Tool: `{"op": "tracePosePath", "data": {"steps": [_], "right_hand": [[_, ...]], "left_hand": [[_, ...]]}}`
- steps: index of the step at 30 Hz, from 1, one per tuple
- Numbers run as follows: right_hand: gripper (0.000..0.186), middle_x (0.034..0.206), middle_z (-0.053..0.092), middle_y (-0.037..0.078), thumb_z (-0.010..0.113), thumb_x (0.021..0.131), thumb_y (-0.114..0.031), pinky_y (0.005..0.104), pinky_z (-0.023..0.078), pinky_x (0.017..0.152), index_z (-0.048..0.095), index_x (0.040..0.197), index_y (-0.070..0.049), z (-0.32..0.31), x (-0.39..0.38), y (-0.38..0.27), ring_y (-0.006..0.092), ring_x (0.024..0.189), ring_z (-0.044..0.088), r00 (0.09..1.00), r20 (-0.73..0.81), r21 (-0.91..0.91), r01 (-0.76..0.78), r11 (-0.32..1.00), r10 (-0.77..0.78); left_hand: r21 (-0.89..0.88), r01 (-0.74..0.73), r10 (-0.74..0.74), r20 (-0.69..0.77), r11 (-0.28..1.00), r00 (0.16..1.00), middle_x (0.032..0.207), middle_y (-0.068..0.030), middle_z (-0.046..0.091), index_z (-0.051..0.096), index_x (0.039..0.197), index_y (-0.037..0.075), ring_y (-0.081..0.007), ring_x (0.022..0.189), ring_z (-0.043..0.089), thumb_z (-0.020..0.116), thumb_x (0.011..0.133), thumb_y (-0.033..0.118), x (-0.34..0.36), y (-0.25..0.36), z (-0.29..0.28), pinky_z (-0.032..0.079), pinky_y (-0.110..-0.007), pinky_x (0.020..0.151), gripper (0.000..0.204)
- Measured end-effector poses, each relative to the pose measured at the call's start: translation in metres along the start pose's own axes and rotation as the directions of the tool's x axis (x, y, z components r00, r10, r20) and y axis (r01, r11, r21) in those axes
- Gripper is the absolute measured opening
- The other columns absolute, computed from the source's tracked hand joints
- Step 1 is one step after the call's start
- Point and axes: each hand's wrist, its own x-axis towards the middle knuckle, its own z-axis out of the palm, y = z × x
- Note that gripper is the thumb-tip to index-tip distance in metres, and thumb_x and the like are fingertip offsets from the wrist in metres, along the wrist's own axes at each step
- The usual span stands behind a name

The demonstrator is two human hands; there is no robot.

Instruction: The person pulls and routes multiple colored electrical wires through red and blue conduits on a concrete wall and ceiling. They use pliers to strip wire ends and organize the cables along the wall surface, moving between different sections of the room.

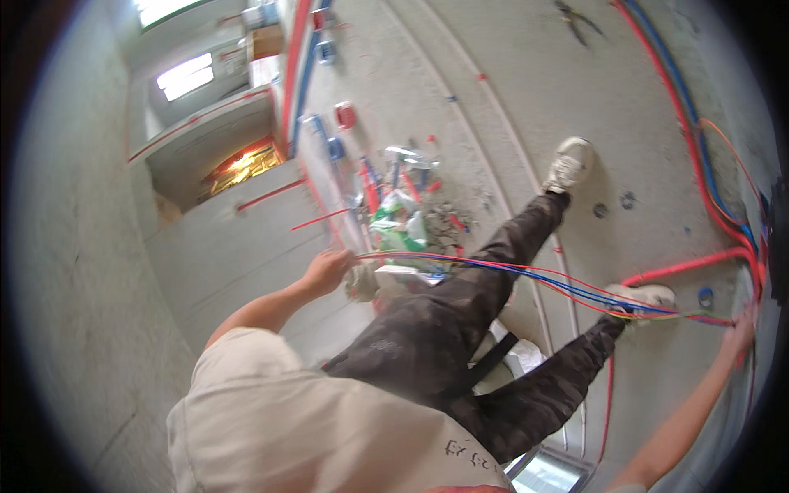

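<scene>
My left hand (pixel 333 267) is closed on a bundle of red, blue and yellow wires (pixel 542 283) held out over my camouflage-trousered legs. The wires run to the right edge, where my right hand (pixel 740 333) grips them beside the wall, partly blurred. Near that hand, red and blue conduits (pixel 723 259) bend along the wall and floor edge. My white shoes (pixel 567 168) show beyond and beneath the wires.
A pile of rubble, pipe offcuts and plastic bags (pixel 399 214) lies by my legs. Pliers (pixel 575 25) lie at the top right, near pale pipes (pixel 481 78) along the floor. A concrete wall (pixel 82 246) fills the left side.
</scene>
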Motion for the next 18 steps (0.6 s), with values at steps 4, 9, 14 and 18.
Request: {"op": "tracePosePath", "data": {"steps": [4,9,14,18], "right_hand": [[0.04,0.137,0.059,0.009,0.05,0.097,-0.004,0.0227,0.037,0.066,0.058,0.136,-0.001,-0.102,0.034,-0.007,0.009,0.077,0.044,0.735,0.472,-0.654,0.662,0.366,-0.487],[0.046,0.133,0.063,0.013,0.052,0.097,-0.002,0.0228,0.034,0.058,0.05,0.142,0.0,-0.026,0.027,0.006,0.0089,0.065,0.04,0.997,-0.071,-0.061,0.03,0.998,-0.034],[0.047,0.138,0.061,0.016,0.052,0.1,-0.004,0.0227,0.033,0.058,0.047,0.146,0.002,0.0,-0.015,-0.008,0.0087,0.063,0.038,0.996,-0.09,-0.009,-0.025,1.0,0.024],[0.048,0.136,0.062,0.018,0.053,0.099,-0.005,0.0226,0.033,0.058,0.047,0.146,0.002,0.022,-0.027,-0.02,0.0087,0.063,0.038,0.997,-0.077,-0.107,0.002,0.994,-0.011]], "left_hand": [[-0.033,-0.088,0.086,-0.066,0.996,0.994,0.082,-0.0152,0.066,0.059,0.097,0.006,-0.0382,0.082,0.065,0.063,0.098,0.02,0.041,-0.014,0.01,0.049,-0.048,0.074,0.015],[-0.035,-0.046,0.043,-0.085,0.998,0.995,0.081,-0.0158,0.065,0.058,0.095,0.005,-0.0389,0.079,0.063,0.063,0.098,0.02,0.023,0.007,0.001,0.048,-0.05,0.074,0.016],[-0.054,-0.012,0.01,-0.042,0.998,0.999,0.08,-0.0158,0.065,0.058,0.094,0.005,-0.0385,0.08,0.064,0.063,0.098,0.019,0.032,0.013,0.004,0.048,-0.049,0.073,0.016],[-0.083,-0.055,0.049,-0.074,0.995,0.996,0.079,-0.0156,0.064,0.058,0.093,0.005,-0.0383,0.079,0.064,0.064,0.097,0.02,0.024,0.003,0.026,0.049,-0.048,0.074,0.016]]}}
